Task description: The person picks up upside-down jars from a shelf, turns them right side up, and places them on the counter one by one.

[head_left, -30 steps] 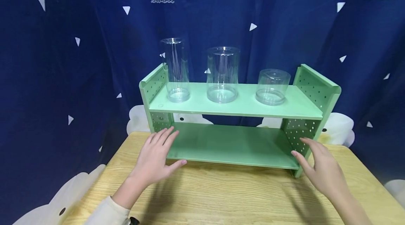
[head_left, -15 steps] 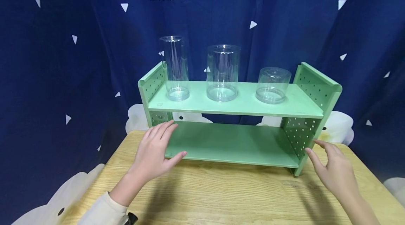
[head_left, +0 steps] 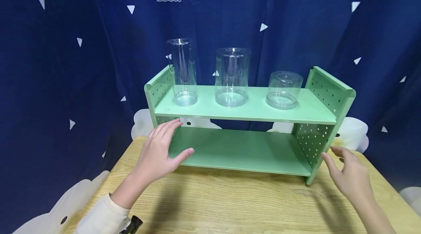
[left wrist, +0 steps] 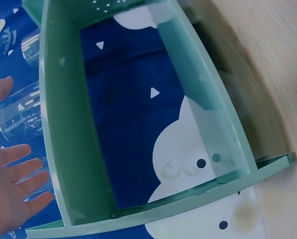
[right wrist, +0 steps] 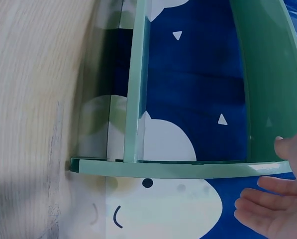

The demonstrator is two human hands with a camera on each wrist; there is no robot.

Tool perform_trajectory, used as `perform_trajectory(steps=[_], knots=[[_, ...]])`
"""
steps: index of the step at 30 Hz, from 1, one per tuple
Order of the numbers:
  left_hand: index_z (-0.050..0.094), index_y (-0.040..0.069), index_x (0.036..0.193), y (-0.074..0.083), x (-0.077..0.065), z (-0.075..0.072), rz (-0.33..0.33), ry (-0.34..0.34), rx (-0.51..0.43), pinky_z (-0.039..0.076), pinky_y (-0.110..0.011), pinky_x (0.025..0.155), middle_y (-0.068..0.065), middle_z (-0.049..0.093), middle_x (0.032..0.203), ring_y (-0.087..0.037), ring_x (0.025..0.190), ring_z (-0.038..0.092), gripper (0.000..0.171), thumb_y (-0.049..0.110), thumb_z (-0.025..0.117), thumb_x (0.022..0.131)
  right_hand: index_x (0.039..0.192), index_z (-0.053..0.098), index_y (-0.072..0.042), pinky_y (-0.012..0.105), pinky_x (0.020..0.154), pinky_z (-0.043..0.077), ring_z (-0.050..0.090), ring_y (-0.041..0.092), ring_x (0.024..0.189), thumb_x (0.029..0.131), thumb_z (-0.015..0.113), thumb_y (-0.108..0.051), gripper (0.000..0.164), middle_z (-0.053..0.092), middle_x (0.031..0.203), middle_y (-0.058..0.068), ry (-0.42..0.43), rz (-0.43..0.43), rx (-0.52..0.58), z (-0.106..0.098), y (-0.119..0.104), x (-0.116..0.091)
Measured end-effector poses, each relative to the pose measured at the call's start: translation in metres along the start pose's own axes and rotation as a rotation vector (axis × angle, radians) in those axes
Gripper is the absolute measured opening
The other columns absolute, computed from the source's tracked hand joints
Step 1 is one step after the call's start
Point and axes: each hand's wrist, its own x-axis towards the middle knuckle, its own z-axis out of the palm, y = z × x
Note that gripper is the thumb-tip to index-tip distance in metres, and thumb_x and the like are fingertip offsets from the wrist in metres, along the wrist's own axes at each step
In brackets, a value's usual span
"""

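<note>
A green two-tier shelf [head_left: 227, 151] with perforated side panels stands on the wooden table. On its top tier are a tall narrow clear jar [head_left: 184, 71], a wider clear jar [head_left: 231, 75] and a short clear jar [head_left: 284, 89]. My left hand [head_left: 158, 150] hovers before the shelf's left end, thumb spread from straight fingers, holding nothing. By the lower right side panel is my right hand [head_left: 352, 172]; its thumb and fingers are apart. In the right wrist view, this hand [right wrist: 287, 194] has thumb and fingers on either side of the panel's edge; contact is unclear.
Behind the table hangs a blue curtain [head_left: 227, 18] with white triangles and lettering. The wooden table [head_left: 230, 204] extends in front of the shelf. A black item [head_left: 133, 223] sits by the left sleeve [head_left: 105, 214].
My right hand has shifted right, from in front of the side panel to its outer side. The left hand has risen slightly and moved a little left. Shelf and jars stay put.
</note>
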Motion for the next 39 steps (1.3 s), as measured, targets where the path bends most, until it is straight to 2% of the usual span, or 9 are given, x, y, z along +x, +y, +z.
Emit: perform_trajectory(steps=[7, 10, 13, 14, 17, 20, 28, 35, 39], knots=[[0.049, 0.014, 0.137, 0.004, 0.003, -0.009, -0.069, -0.034, -0.064, 0.039, -0.050, 0.109, -0.004, 0.053, 0.141, -0.024, 0.133, 0.047, 0.071, 0.051, 0.069, 0.080, 0.119, 0.055, 0.008, 0.049, 0.073, 0.048, 0.062, 0.047, 0.098, 0.096, 0.056, -0.031, 0.045, 0.063, 0.113, 0.034, -0.078, 0.023, -0.014, 0.001, 0.005, 0.009], [0.047, 0.016, 0.139, 0.006, 0.005, -0.013, -0.101, -0.067, -0.122, 0.039, -0.051, 0.109, -0.003, 0.052, 0.142, -0.024, 0.134, 0.045, 0.070, 0.050, 0.069, 0.082, 0.117, 0.057, 0.007, 0.030, 0.067, 0.048, 0.067, 0.006, 0.079, 0.095, 0.057, -0.033, 0.046, 0.066, 0.109, 0.031, -0.109, 0.030, -0.001, 0.001, 0.008, 0.013], [0.046, 0.015, 0.139, 0.007, 0.007, -0.016, -0.120, -0.084, -0.159, 0.041, -0.052, 0.108, -0.004, 0.052, 0.141, -0.025, 0.135, 0.045, 0.069, 0.048, 0.068, 0.083, 0.116, 0.058, 0.007, 0.024, 0.063, 0.048, 0.047, -0.020, 0.070, 0.095, 0.057, -0.036, 0.048, 0.067, 0.108, 0.030, -0.154, 0.044, 0.010, 0.000, 0.011, 0.016], [0.046, 0.014, 0.139, 0.007, 0.008, -0.017, -0.123, -0.086, -0.166, 0.041, -0.052, 0.107, -0.004, 0.052, 0.141, -0.025, 0.135, 0.045, 0.069, 0.047, 0.068, 0.083, 0.117, 0.058, 0.007, 0.027, 0.066, 0.049, 0.050, -0.020, 0.071, 0.095, 0.056, -0.036, 0.049, 0.067, 0.109, 0.030, -0.173, 0.048, 0.016, 0.000, 0.012, 0.017], [0.046, 0.012, 0.139, 0.007, 0.011, -0.020, -0.147, -0.094, -0.176, 0.042, -0.052, 0.106, -0.005, 0.052, 0.141, -0.026, 0.134, 0.046, 0.069, 0.047, 0.068, 0.084, 0.118, 0.057, 0.010, 0.043, 0.073, 0.051, 0.071, 0.019, 0.082, 0.097, 0.053, -0.037, 0.051, 0.065, 0.112, 0.033, -0.223, 0.056, 0.017, 0.000, 0.013, 0.022], [0.043, 0.013, 0.140, 0.009, 0.015, -0.024, -0.192, -0.117, -0.183, 0.042, -0.053, 0.105, -0.006, 0.051, 0.142, -0.027, 0.134, 0.045, 0.070, 0.048, 0.066, 0.085, 0.119, 0.056, 0.013, 0.054, 0.076, 0.048, 0.061, 0.051, 0.102, 0.098, 0.050, -0.037, 0.054, 0.062, 0.113, 0.036, -0.272, 0.073, 0.016, -0.001, 0.014, 0.027], [0.036, 0.014, 0.145, 0.015, 0.029, -0.033, -0.297, -0.190, -0.216, 0.040, -0.055, 0.107, -0.009, 0.046, 0.147, -0.030, 0.136, 0.043, 0.075, 0.052, 0.063, 0.086, 0.118, 0.055, 0.016, 0.052, 0.074, 0.051, 0.057, 0.054, 0.104, 0.099, 0.044, -0.042, 0.062, 0.060, 0.114, 0.038, -0.399, 0.104, -0.009, -0.005, 0.017, 0.040], [0.037, 0.010, 0.145, 0.015, 0.040, -0.039, -0.348, -0.184, -0.241, 0.037, -0.055, 0.110, -0.015, 0.044, 0.147, -0.033, 0.138, 0.040, 0.075, 0.050, 0.062, 0.087, 0.121, 0.052, 0.017, 0.037, 0.066, 0.051, 0.063, 0.048, 0.095, 0.100, 0.038, -0.045, 0.067, 0.065, 0.108, 0.033, -0.514, 0.135, -0.008, -0.011, 0.018, 0.051], [0.035, 0.009, 0.146, 0.014, 0.046, -0.042, -0.379, -0.190, -0.248, 0.036, -0.056, 0.110, -0.018, 0.042, 0.148, -0.034, 0.138, 0.039, 0.076, 0.051, 0.061, 0.088, 0.124, 0.049, 0.019, 0.041, 0.069, 0.053, 0.062, 0.049, 0.098, 0.100, 0.036, -0.045, 0.069, 0.063, 0.111, 0.035, -0.552, 0.157, 0.013, -0.012, 0.016, 0.054]])
